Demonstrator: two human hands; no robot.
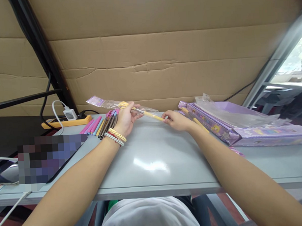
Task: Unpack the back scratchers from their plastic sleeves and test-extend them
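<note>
A yellow pen [153,116] with a rounded yellow topper [123,104] spans the gap between my hands, above the desk. My left hand [126,120] is closed around its topper end together with a clear plastic sleeve [110,103] that has a purple header. My right hand [176,119] pinches the pen's other tip between thumb and fingers. The topper lies within or behind the sleeve; I cannot tell which. Beside my left wrist, several pink, blue, yellow and dark pens [98,126] lie in a row. Just past my right hand is another yellow pen [200,124].
A purple patterned box [217,123] with clear plastic sleeves [232,113] on it stands at the right. On the left are a yellow power strip [52,124] with a white charger [70,114] and a tablet-like device [67,154]. Cardboard [150,49] walls the desk's back.
</note>
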